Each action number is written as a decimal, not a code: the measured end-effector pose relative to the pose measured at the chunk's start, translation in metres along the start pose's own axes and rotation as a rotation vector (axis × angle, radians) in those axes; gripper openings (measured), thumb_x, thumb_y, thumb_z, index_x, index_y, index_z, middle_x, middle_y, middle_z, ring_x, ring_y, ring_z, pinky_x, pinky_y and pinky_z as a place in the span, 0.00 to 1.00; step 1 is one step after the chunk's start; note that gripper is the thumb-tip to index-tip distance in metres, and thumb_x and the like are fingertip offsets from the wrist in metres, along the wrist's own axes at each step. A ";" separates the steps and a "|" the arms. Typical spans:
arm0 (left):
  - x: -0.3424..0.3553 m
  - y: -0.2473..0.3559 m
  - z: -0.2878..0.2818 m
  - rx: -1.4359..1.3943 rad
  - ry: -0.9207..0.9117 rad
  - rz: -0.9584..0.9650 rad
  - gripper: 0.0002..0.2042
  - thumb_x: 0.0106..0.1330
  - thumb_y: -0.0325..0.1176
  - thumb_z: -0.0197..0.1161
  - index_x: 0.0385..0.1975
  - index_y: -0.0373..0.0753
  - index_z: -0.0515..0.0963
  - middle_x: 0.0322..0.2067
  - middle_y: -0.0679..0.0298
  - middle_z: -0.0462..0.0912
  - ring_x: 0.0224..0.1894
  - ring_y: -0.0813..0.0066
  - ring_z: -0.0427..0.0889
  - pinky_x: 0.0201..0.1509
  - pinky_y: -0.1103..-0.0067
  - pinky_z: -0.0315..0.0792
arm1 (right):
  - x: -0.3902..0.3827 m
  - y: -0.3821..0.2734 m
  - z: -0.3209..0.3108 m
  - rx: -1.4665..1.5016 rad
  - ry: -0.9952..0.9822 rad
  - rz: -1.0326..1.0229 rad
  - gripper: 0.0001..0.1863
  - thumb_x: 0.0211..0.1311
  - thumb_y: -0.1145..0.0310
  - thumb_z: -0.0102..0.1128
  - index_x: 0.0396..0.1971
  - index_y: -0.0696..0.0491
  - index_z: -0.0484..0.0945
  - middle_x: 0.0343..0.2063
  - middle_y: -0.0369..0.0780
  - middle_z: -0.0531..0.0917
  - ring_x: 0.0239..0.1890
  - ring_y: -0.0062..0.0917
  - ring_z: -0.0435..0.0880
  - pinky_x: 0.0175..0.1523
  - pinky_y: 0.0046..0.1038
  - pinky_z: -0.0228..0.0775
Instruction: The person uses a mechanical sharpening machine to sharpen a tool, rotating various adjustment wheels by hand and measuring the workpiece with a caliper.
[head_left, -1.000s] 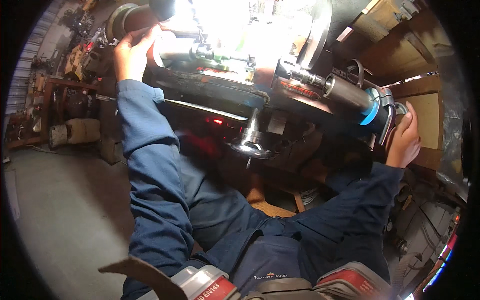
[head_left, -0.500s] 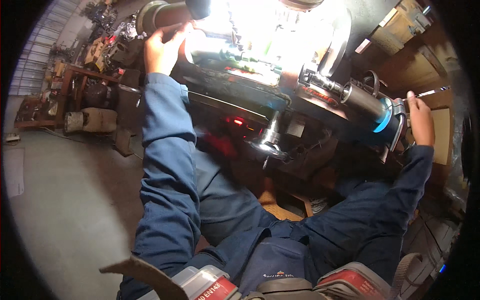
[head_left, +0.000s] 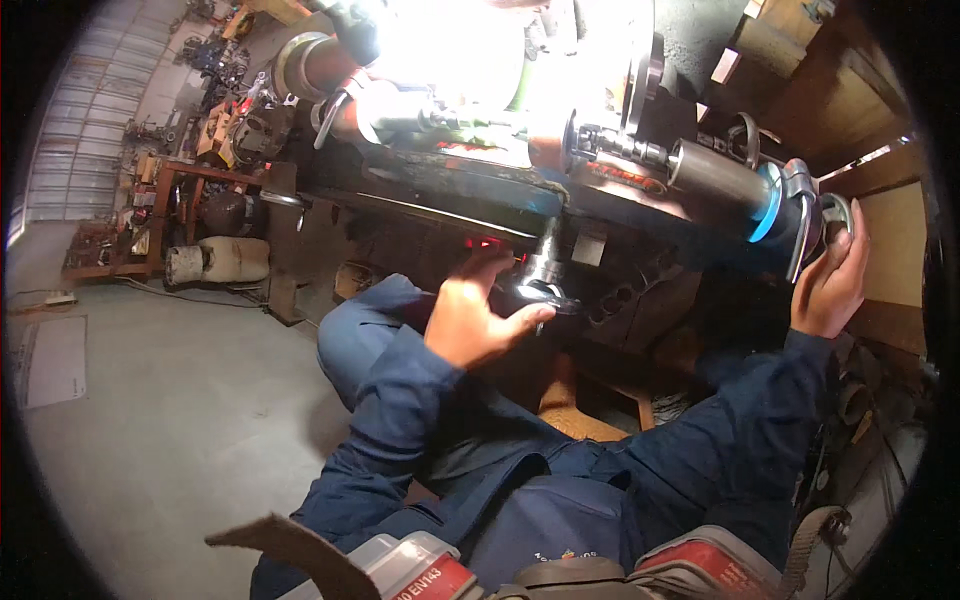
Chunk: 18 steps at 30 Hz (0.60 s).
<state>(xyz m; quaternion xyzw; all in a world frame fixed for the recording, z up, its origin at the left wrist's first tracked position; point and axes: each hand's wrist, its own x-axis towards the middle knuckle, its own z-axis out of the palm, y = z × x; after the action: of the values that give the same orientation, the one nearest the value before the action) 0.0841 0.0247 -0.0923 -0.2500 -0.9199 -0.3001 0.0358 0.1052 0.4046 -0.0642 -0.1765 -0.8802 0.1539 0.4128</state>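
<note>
A lathe-like machine (head_left: 430, 185) stretches across the upper middle, part of it washed out by glare. On its front is a small metal handwheel (head_left: 548, 297). My left hand (head_left: 472, 318) is beside this wheel, thumb and fingers apart, with nothing in them. At the machine's right end, a grey cylinder with a blue ring (head_left: 768, 205) ends near a larger round handwheel (head_left: 835, 212). My right hand (head_left: 832, 285) is at that wheel, its rim between thumb and fingers. A metal lever (head_left: 803, 235) hangs just left of the right hand.
Behind on the left stands a rusty-brown metal bench (head_left: 165, 215) crowded with parts. A pale cylinder (head_left: 220, 260) lies near it. Grey floor (head_left: 200, 400) spreads at lower left. Between my legs is a wooden stool (head_left: 575, 415). Wooden boards (head_left: 890, 240) stand at right.
My left hand has come off the machine's left end and moved down and right to the small front handwheel. My right hand has shifted slightly down onto the right-end wheel.
</note>
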 end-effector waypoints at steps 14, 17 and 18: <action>0.044 -0.035 0.039 -0.420 -0.789 -0.290 0.35 0.47 0.44 0.74 0.51 0.32 0.65 0.40 0.56 0.77 0.42 0.69 0.75 0.49 0.72 0.68 | 0.045 0.022 0.000 -0.187 -0.401 0.102 0.18 0.67 0.62 0.41 0.46 0.56 0.75 0.46 0.48 0.78 0.50 0.41 0.76 0.53 0.35 0.67; 0.051 -0.027 0.037 -0.440 -0.807 -0.288 0.35 0.46 0.45 0.75 0.50 0.31 0.66 0.40 0.54 0.77 0.41 0.67 0.75 0.48 0.72 0.69 | 0.056 0.036 0.002 -0.207 -0.485 0.138 0.18 0.66 0.63 0.41 0.45 0.57 0.76 0.45 0.49 0.78 0.49 0.42 0.76 0.53 0.35 0.67; 0.054 -0.024 0.037 -0.412 -0.824 -0.301 0.35 0.45 0.45 0.75 0.49 0.31 0.67 0.39 0.53 0.78 0.41 0.67 0.76 0.47 0.71 0.69 | 0.060 0.037 0.000 -0.212 -0.484 0.143 0.18 0.66 0.63 0.41 0.45 0.57 0.76 0.45 0.49 0.78 0.49 0.42 0.76 0.53 0.35 0.67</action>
<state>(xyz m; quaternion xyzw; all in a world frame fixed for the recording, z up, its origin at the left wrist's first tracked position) 0.0287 0.0527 -0.1234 -0.2142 -0.8048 -0.3537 -0.4258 0.0761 0.4639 -0.0387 -0.2387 -0.9497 0.1273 0.1578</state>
